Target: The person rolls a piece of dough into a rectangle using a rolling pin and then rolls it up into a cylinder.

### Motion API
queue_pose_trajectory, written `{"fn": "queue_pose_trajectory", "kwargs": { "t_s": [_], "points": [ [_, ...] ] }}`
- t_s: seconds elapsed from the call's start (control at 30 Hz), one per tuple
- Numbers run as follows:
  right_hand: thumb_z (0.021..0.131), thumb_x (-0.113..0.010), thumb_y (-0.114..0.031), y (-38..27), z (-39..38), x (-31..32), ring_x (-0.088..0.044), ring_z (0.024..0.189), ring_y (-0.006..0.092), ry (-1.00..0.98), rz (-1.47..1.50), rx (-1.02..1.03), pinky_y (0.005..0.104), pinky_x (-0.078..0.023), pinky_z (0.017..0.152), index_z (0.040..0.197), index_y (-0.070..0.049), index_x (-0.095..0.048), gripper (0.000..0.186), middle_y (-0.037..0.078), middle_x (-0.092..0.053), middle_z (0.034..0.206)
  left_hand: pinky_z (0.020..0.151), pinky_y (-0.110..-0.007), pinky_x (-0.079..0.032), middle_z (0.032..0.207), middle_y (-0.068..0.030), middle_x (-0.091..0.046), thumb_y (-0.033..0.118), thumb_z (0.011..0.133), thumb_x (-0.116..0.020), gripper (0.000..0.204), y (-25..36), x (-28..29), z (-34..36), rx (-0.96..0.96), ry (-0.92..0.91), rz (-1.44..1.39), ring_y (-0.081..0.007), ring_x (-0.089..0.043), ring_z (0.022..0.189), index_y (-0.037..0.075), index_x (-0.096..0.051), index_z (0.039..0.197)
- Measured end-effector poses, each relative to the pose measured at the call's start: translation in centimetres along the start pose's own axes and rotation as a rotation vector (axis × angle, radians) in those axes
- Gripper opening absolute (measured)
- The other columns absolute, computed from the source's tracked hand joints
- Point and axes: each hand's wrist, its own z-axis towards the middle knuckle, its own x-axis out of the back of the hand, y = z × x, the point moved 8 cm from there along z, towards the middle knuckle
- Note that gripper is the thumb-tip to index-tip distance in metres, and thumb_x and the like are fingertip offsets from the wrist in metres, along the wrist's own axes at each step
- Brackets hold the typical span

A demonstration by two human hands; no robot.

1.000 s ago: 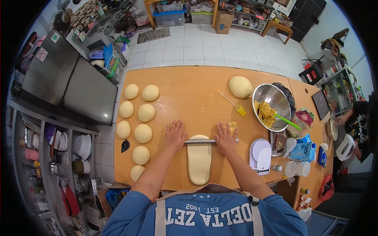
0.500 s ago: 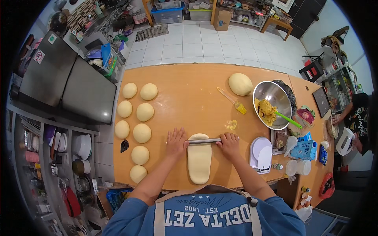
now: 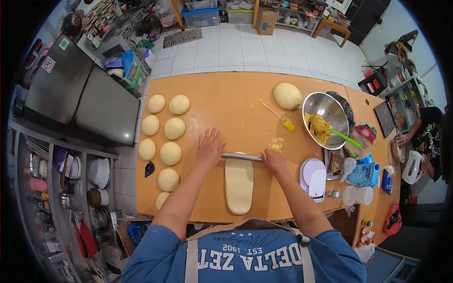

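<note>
A metal rolling pin lies across the far end of a long, flattened oval of pale dough. My left hand rests at the pin's left end, its fingers stretched forward and spread. Around the right end, my right hand is closed, fingers curled. The dough's near end reaches toward the table's front edge. To the left of my left arm stand several round dough balls in two columns; the nearest one is partly covered by my arm.
On the right are a larger dough ball, a pastry brush, a steel bowl of yellow filling with a green-handled spatula, and a white kitchen scale. Yellow smears mark the table. Another person's arm shows at far right.
The rolling pin has moved a little farther from me, its right end now tilted nearer. My left hand has shifted forward, and my right hand has curled more around the pin.
</note>
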Motion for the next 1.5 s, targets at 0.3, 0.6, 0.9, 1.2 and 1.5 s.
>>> {"fn": "queue_pose_trajectory", "kwargs": {
  "t_s": [0.3,0.6,0.9,1.2,1.5],
  "points": [
    [0.093,-0.054,-0.037,-0.2,-9.7,-2.9,-0.042,0.132,0.0277,0.251,0.022,0.256,0.0473,-0.029,0.109,0.133,-0.012,-0.051,0.048,0.009,-0.05,0.138,0.117,-0.051,-0.014,0.154,-0.0139,-0.028,0.044,0.099,-0.039,0.06,2.0,-3.1,-12.4,-0.051,-0.228,-0.054,-0.0329,-0.024,0.143,0.007,-0.034,0.146],
    [0.096,-0.045,-0.044,-0.7,-4.0,-2.6,-0.025,0.143,0.029,0.204,-0.08,0.195,0.0494,-0.012,0.118,0.145,-0.009,-0.035,0.061,0.01,-0.035,0.151,0.117,-0.05,-0.016,0.154,-0.0128,-0.029,0.048,0.098,-0.039,0.064,-0.6,-3.1,-6.4,0.087,-0.027,-0.01,-0.0321,-0.024,0.143,0.006,-0.035,0.146],
    [0.095,-0.046,-0.048,-0.7,-15.9,-5.9,-0.027,0.142,0.0286,0.15,-0.094,0.207,0.0518,-0.014,0.117,0.147,-0.008,-0.032,0.067,0.008,-0.033,0.152,0.116,-0.05,-0.017,0.152,-0.0158,-0.032,0.045,0.095,-0.046,0.066,2.1,-3.7,-19.2,-0.145,0.059,-0.076,-0.0348,-0.029,0.141,0.005,-0.032,0.146],
    [0.096,-0.042,-0.049,0.9,-10.0,-3.7,-0.021,0.145,0.0284,0.131,-0.125,0.101,0.0502,-0.013,0.118,0.15,-0.007,-0.025,0.07,0.009,-0.028,0.155,0.117,-0.047,-0.015,0.155,-0.0175,-0.025,0.04,0.098,-0.041,0.062,1.0,-1.5,-13.8,-0.048,0.002,-0.218,-0.0351,-0.021,0.144,0.004,-0.029,0.147],
    [0.095,-0.044,-0.047,0.5,-14.1,-5.5,-0.023,0.144,0.0283,0.078,-0.107,0.064,0.0495,-0.012,0.118,0.15,-0.007,-0.026,0.07,0.009,-0.028,0.155,0.116,-0.051,-0.017,0.153,-0.0136,-0.031,0.044,0.097,-0.043,0.06,2.0,-3.5,-17.5,-0.062,0.046,0.011,-0.0334,-0.028,0.141,0.005,-0.039,0.142]
  ]
}}
